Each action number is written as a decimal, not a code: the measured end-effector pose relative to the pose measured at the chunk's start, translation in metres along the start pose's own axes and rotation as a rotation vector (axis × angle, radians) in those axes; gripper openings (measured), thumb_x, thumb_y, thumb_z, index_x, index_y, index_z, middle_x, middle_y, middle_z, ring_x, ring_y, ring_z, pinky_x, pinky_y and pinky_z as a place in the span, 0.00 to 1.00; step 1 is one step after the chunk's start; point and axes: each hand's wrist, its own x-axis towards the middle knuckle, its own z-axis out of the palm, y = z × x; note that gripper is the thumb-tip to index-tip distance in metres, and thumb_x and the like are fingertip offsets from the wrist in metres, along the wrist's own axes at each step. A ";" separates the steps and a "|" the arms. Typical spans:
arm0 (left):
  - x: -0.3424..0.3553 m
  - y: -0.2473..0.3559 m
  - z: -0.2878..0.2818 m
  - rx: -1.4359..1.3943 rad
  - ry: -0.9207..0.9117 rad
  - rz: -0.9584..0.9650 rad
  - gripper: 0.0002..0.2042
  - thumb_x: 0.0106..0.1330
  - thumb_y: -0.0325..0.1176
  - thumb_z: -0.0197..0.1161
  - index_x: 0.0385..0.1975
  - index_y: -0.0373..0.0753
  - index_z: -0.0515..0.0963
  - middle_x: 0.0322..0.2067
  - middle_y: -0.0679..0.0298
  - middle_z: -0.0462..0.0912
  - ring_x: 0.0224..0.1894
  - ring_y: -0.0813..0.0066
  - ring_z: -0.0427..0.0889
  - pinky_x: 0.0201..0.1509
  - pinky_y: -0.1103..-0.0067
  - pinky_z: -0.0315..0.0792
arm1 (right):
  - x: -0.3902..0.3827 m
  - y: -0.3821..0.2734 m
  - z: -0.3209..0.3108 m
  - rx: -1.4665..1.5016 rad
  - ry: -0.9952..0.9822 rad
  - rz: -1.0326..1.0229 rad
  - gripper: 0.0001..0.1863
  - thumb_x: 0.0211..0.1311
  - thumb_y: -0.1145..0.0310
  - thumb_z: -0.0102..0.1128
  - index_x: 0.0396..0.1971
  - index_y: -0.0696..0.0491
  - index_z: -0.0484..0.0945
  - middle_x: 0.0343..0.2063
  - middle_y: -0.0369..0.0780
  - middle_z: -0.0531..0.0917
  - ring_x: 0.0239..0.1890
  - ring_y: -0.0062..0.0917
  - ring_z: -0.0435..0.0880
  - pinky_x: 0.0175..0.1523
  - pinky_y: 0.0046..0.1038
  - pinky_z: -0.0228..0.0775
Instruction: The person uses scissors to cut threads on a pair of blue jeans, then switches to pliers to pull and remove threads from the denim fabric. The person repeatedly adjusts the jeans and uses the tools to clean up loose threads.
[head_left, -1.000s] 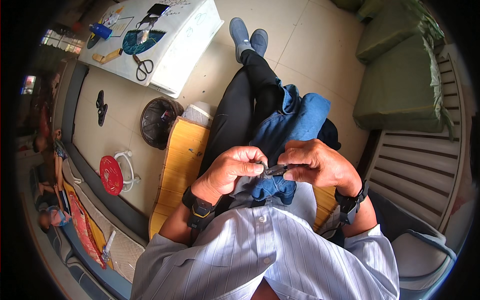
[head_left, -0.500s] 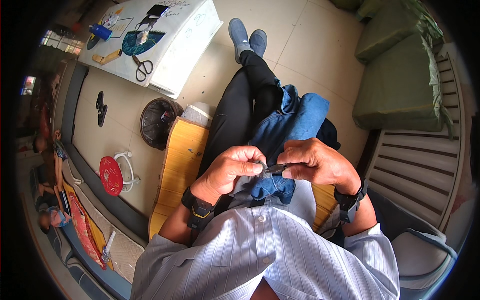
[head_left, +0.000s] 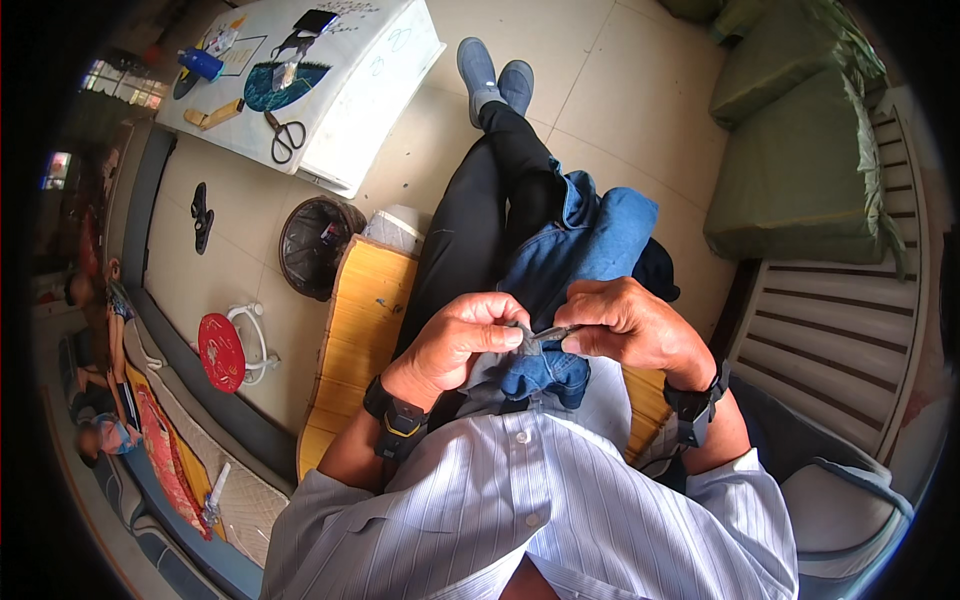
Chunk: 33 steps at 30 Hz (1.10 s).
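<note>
Blue denim jeans (head_left: 614, 235) lie bunched over my lap, with a rolled part towards my knees. In a pinch, my left hand (head_left: 478, 335) holds a bit of grey cloth (head_left: 522, 345) at the near end of the denim. From the other side, my right hand (head_left: 628, 325) grips a small dark pointed tool (head_left: 553, 333) between thumb and fingers. Its tip points left and meets the grey cloth beside my left fingertips. My right fingers hide most of it, so I cannot tell its exact kind.
A yellow slatted mat (head_left: 362, 325) lies under me. A bin (head_left: 318, 246) and a red-topped stool (head_left: 222, 352) stand to the left. Black-handled scissors (head_left: 285, 138) lie on the white table (head_left: 345, 130). Green cushions (head_left: 790, 170) are at right; a person (head_left: 118, 436) is at far left.
The dark tool has turned slightly in my right fingers and looks thinner. Its tip stays by the grey cloth. My left hand has hardly moved.
</note>
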 end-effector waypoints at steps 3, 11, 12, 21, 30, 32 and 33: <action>-0.002 -0.001 0.002 -0.005 0.007 0.032 0.07 0.67 0.30 0.70 0.41 0.37 0.82 0.36 0.71 0.84 0.39 0.83 0.79 0.49 0.84 0.72 | -0.006 0.008 0.008 0.182 0.133 0.009 0.09 0.66 0.73 0.72 0.42 0.60 0.84 0.33 0.40 0.82 0.35 0.30 0.83 0.43 0.33 0.74; -0.002 -0.023 -0.009 -0.104 0.011 0.171 0.07 0.69 0.25 0.69 0.44 0.38 0.82 0.40 0.71 0.84 0.44 0.83 0.81 0.54 0.82 0.74 | -0.025 0.005 0.040 0.196 0.290 0.144 0.11 0.70 0.67 0.72 0.44 0.59 0.83 0.32 0.38 0.81 0.34 0.22 0.81 0.40 0.28 0.72; -0.002 -0.024 -0.010 -0.104 0.012 0.188 0.07 0.69 0.25 0.69 0.44 0.38 0.82 0.40 0.71 0.84 0.44 0.83 0.81 0.55 0.82 0.74 | -0.027 0.005 0.044 0.202 0.308 0.148 0.12 0.70 0.67 0.73 0.44 0.59 0.83 0.32 0.38 0.81 0.34 0.23 0.81 0.39 0.28 0.72; -0.003 -0.029 -0.008 -0.081 0.040 0.241 0.05 0.69 0.24 0.68 0.42 0.38 0.81 0.40 0.70 0.83 0.44 0.82 0.80 0.56 0.81 0.73 | -0.032 -0.006 0.058 0.179 0.337 0.220 0.13 0.68 0.67 0.74 0.44 0.60 0.84 0.30 0.41 0.81 0.30 0.27 0.82 0.37 0.31 0.72; -0.005 -0.030 -0.006 -0.106 0.051 0.236 0.06 0.70 0.23 0.69 0.44 0.38 0.82 0.41 0.70 0.83 0.45 0.82 0.81 0.56 0.82 0.74 | -0.030 -0.001 0.066 0.130 0.381 0.119 0.12 0.69 0.67 0.73 0.43 0.59 0.83 0.29 0.36 0.79 0.29 0.22 0.78 0.35 0.27 0.68; -0.006 -0.030 -0.006 -0.111 0.047 0.237 0.07 0.70 0.23 0.69 0.44 0.38 0.82 0.41 0.70 0.83 0.45 0.82 0.81 0.55 0.82 0.74 | -0.030 -0.001 0.067 0.129 0.391 0.111 0.12 0.69 0.67 0.73 0.42 0.59 0.83 0.29 0.36 0.78 0.28 0.22 0.78 0.35 0.28 0.68; -0.006 -0.030 -0.006 -0.114 0.046 0.237 0.07 0.70 0.23 0.69 0.44 0.38 0.82 0.41 0.70 0.83 0.45 0.82 0.81 0.55 0.82 0.74 | -0.029 -0.001 0.068 0.128 0.396 0.107 0.12 0.69 0.67 0.73 0.42 0.59 0.83 0.28 0.36 0.78 0.28 0.23 0.78 0.36 0.28 0.68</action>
